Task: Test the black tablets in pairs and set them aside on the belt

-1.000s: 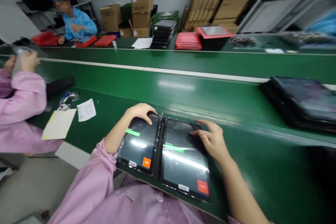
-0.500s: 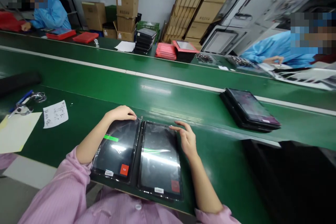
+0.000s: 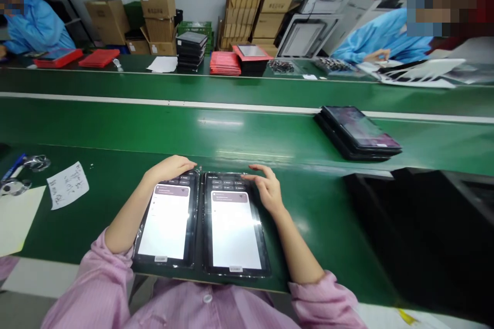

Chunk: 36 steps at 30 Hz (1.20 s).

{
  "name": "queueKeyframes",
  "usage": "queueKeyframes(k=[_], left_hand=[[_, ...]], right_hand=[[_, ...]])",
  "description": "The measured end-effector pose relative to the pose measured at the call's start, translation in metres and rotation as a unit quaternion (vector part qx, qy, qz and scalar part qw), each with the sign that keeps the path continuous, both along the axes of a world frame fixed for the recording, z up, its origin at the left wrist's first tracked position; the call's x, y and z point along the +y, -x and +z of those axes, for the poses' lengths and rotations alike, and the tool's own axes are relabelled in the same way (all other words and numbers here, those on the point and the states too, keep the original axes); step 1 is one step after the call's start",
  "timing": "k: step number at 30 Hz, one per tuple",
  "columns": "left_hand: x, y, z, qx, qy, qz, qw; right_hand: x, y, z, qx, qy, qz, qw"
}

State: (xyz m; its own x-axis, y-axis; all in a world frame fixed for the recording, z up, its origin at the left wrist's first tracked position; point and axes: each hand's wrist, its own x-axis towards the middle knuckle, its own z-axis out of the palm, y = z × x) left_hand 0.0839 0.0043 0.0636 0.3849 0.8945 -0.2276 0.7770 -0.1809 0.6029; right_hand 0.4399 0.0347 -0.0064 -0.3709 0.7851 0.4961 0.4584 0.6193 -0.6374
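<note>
The step in hand appears to be operating two lit tablets side by side on the near counter (image 3: 104,205); a further touch would call for a light, precise fingertip. The left hand (image 3: 170,168) lies over the left tablet's (image 3: 165,226) far edge; whether it grips is hidden. The right hand (image 3: 267,187), loosely spread and grasping nothing, has a fingertip at the right tablet's (image 3: 235,236) far edge.

Left hand (image 3: 172,168) curves palm-down, right hand (image 3: 267,188) loosely spread.
</note>
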Motion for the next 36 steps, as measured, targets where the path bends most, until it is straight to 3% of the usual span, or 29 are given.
queueKeyframes(k=[4,12,15,20,24,27,30,33,36], left_hand=[[-0.002,-0.02,-0.003,0.027,-0.032,-0.037,0.998],[-0.002,-0.031,0.006,0.168,-0.078,0.022,0.982],[-0.003,-0.027,0.011,0.15,-0.071,0.024,0.986],[-0.004,-0.023,0.015,0.137,-0.047,0.016,0.989],[-0.006,-0.025,0.015,0.111,-0.014,0.017,0.994],[-0.01,-0.029,0.014,0.087,0.0,-0.017,0.996],[-0.015,-0.031,0.011,0.101,0.015,-0.06,0.993],[-0.018,-0.031,0.007,0.135,0.01,-0.077,0.988],[-0.018,-0.029,0.004,0.16,0.002,-0.085,0.983]], right_hand=[[0.0,0.0,0.003,0.049,0.021,-0.025,0.998],[-0.001,0.003,0.005,0.056,0.036,-0.044,0.997],[0.001,0.004,0.002,0.086,0.072,-0.054,0.992],[0.003,0.005,-0.005,0.092,0.211,-0.098,0.968],[-0.001,0.006,-0.008,0.052,0.23,-0.123,0.964],[-0.003,0.009,-0.012,0.08,0.247,-0.144,0.955],[-0.002,0.012,-0.013,0.179,0.306,-0.13,0.926],[-0.004,0.018,-0.006,0.309,0.391,-0.056,0.865],[-0.009,0.026,0.006,0.411,0.422,0.025,0.808]])
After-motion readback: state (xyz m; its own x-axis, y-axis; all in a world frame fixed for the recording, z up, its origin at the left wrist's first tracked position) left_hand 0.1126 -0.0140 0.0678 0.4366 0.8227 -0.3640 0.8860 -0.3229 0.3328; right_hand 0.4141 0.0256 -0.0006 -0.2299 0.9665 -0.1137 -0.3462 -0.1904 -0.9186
